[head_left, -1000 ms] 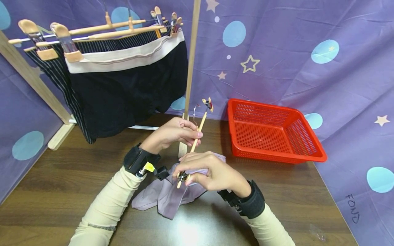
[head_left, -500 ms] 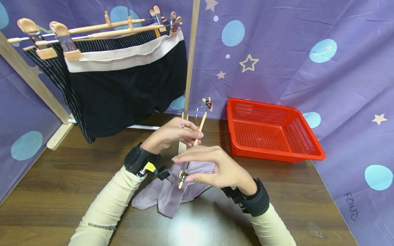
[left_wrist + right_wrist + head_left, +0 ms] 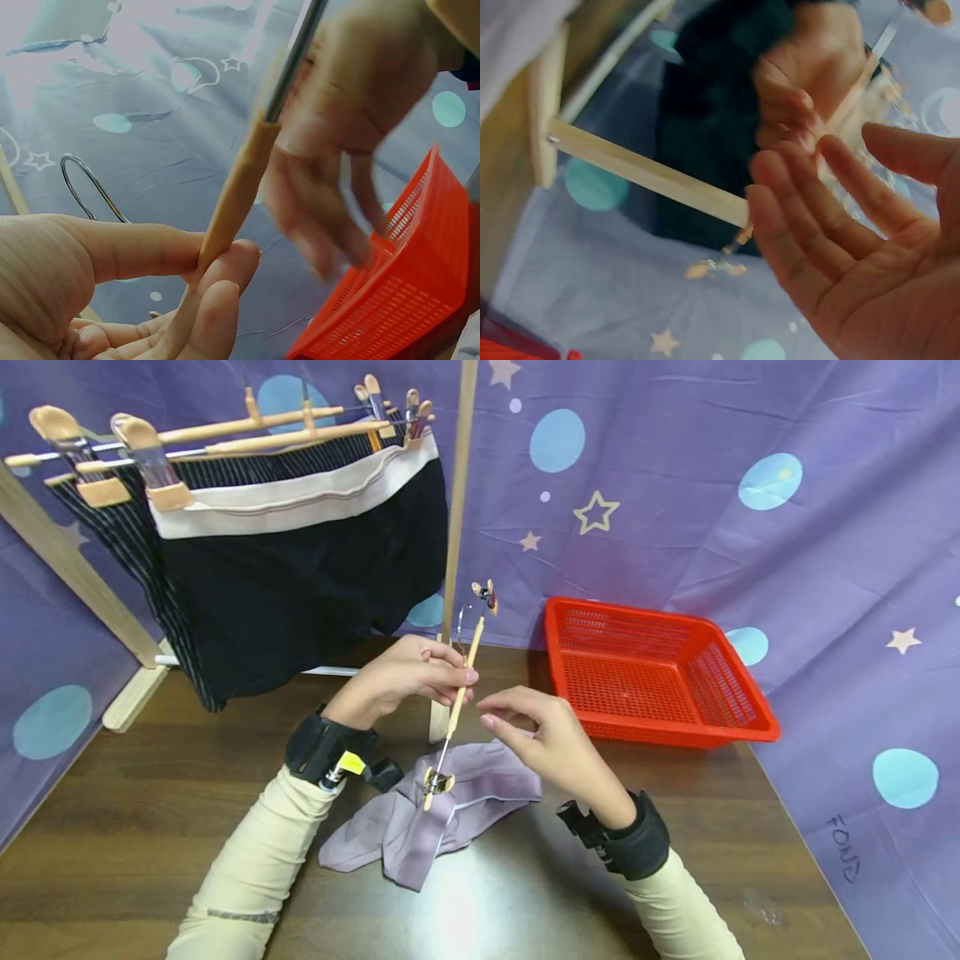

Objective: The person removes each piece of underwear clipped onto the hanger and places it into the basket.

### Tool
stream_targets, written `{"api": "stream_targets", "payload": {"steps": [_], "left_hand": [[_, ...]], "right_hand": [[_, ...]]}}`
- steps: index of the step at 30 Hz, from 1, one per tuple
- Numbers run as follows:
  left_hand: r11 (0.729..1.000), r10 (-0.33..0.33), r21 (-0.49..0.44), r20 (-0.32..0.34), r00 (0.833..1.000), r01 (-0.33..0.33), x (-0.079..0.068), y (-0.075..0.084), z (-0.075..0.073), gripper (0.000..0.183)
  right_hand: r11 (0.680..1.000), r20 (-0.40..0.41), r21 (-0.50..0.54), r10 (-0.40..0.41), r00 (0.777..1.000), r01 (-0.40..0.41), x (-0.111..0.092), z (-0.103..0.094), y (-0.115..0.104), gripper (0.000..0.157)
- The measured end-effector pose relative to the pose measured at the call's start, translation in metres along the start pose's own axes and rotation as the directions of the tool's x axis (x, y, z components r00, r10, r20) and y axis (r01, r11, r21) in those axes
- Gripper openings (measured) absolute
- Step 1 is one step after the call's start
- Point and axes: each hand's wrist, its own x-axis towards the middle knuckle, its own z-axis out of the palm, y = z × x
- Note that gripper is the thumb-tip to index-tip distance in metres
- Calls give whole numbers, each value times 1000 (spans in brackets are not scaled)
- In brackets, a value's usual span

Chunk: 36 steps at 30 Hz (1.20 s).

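My left hand [image 3: 408,677] pinches the wooden middle of a clip hanger [image 3: 454,713] between thumb and fingers. The hanger slants, its near clip [image 3: 437,783] over a crumpled lavender cloth [image 3: 491,777] on the table and its far clip [image 3: 486,597] toward the backdrop. In the left wrist view its metal hook [image 3: 97,185] sticks out behind the thumb. My right hand [image 3: 553,742] is off to the right of the bar, holding nothing, with relaxed, slightly bent fingers. In the right wrist view its fingers [image 3: 802,217] spread loosely, partly covering the hanger.
Black shorts [image 3: 307,577] with a pale waistband hang from clip hangers at the left, by a wooden rack post [image 3: 458,485]. Behind them hangs a striped garment [image 3: 135,568]. A red plastic basket [image 3: 667,731] stands at the back right, close to my right hand.
My right hand has let go of the near clip and moved right and away from it. My left hand, still pinching the hanger, has shifted slightly left in the view.
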Motion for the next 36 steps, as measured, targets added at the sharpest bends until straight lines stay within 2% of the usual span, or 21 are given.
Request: {"api": "stream_targets", "payload": {"steps": [5, 8, 12, 15, 19, 21, 26, 33, 36], "left_hand": [[1000, 7, -1, -7, 1000, -7, -1, 1, -2, 23], [1000, 8, 0, -15, 1000, -8, -2, 1, -2, 24], [1000, 9, -7, -21, 1000, -9, -3, 1, -2, 23], [1000, 10, -6, -20, 1000, -10, -2, 0, -3, 23], [1000, 4, 0, -27, 1000, -4, -2, 2, -5, 24], [1000, 4, 3, -29, 1000, -4, -3, 2, -6, 25], [1000, 6, -4, -23, 1000, -7, -3, 4, -7, 25], [1000, -2, -5, -24, 1000, 2, -2, 4, -6, 23], [1000, -5, 0, -21, 1000, 5, -2, 3, -6, 23]], "right_hand": [[987, 132, -160, 15, 991, 6, -1, 19, 5, 23], [972, 221, -236, 51, 974, 3, -1, 32, 5, 33], [944, 346, -331, 129, 929, -8, -4, 50, 3, 49], [922, 411, -386, 185, 893, -13, -7, 60, 4, 59], [893, 449, -449, 254, 856, -30, -12, 70, 6, 67], [883, 453, -468, 278, 847, -39, -14, 73, 9, 70], [870, 443, -492, 291, 848, -41, -21, 79, 16, 71], [837, 392, -547, 267, 880, -11, -27, 92, 23, 68], [826, 374, -563, 279, 884, -23, -26, 96, 23, 73]]}}
